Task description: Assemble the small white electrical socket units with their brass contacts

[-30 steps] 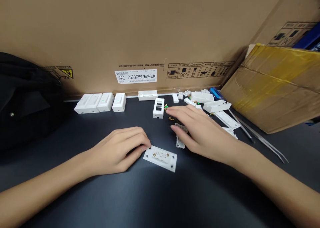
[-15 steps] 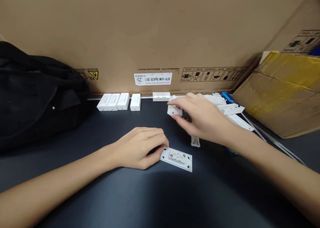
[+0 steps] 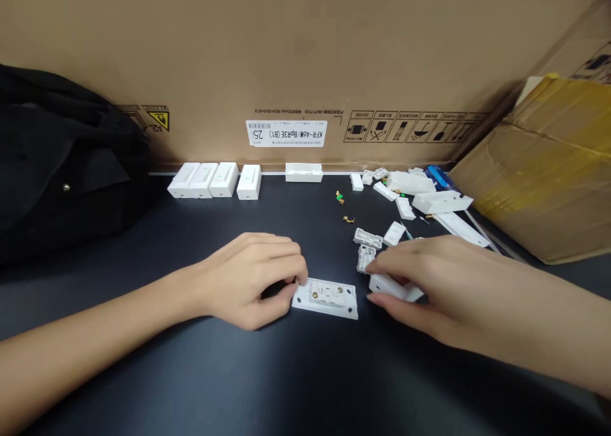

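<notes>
My left hand pinches the left end of a white switch base plate on the dark table. A small white block with two brass screws sits on that plate. To the plate's right, my right hand grips a white box-shaped housing between thumb and fingers; the palm hides part of it. Just beyond those fingertips lie two small white slotted pieces. Small brass contacts rest farther back.
Several white switches stand in a row at the back left, with a white cover to their right. Loose white parts and a blue-handled tool lie back right. A black bag and cardboard boxes border the table.
My right hand has brought the white housing from the back toward me and to the right, beside the plate. My left hand keeps its hold on the plate. The view has shifted slightly.
</notes>
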{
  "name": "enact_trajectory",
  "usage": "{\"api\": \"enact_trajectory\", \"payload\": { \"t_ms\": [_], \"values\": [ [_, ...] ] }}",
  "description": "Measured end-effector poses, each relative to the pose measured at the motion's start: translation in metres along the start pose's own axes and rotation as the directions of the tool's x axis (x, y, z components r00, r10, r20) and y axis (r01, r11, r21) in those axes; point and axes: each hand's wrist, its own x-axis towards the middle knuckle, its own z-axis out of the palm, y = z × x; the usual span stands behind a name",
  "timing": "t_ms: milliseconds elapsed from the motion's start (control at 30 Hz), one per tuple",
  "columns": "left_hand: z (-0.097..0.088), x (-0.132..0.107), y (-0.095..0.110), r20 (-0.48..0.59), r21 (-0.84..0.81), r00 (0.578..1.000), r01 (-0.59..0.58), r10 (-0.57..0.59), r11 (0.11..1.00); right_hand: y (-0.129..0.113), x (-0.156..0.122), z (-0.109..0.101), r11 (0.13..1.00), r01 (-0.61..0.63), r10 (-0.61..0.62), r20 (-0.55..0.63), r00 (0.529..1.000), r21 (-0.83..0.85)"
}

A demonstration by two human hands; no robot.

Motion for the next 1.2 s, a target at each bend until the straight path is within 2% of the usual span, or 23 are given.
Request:
{"api": "enact_trajectory", "payload": {
  "t_ms": [100,200,333,633,767,900,1033,1200],
  "values": [
    [-0.001,0.0,0.0,0.021,-0.007,1.0,0.004,-0.004,1.0,-0.001,0.008,0.005,0.998,-0.066,0.067,0.074,0.995,-0.024],
    [-0.001,0.0,0.0,0.042,-0.015,0.999,0.001,0.0,1.0,0.001,0.011,0.005,0.995,-0.094,0.092,0.041,0.995,0.038],
    [-0.001,0.001,-0.001,0.045,-0.022,0.999,-0.003,0.004,1.0,0.005,0.014,0.0,0.996,-0.038,0.04,-0.014,0.999,0.086],
    [-0.002,0.001,-0.001,0.045,-0.01,0.999,-0.013,0.013,1.0,0.009,0.017,-0.012,0.999,0.05,-0.049,-0.166,0.985,-0.002],
    [-0.003,0.0,-0.001,0.051,-0.04,0.998,0.023,-0.021,0.999,0.026,0.011,-0.009,0.995,0.043,-0.056,-0.141,0.988,-0.09],
    [-0.002,-0.001,-0.003,0.045,-0.069,0.999,0.008,-0.005,0.998,0.039,0.009,-0.002,0.994,0.045,-0.055,-0.114,0.992,-0.095],
    [0.0,-0.001,-0.005,0.007,-0.089,1.0,-0.012,0.012,0.996,0.033,0.009,-0.008,0.997,0.068,-0.072,-0.11,0.991,-0.042],
    [0.002,-0.002,-0.006,-0.083,-0.159,0.995,-0.068,0.055,0.985,0.011,0.01,-0.021,0.977,0.119,-0.103,-0.1,0.99,0.174]
  ]
}}
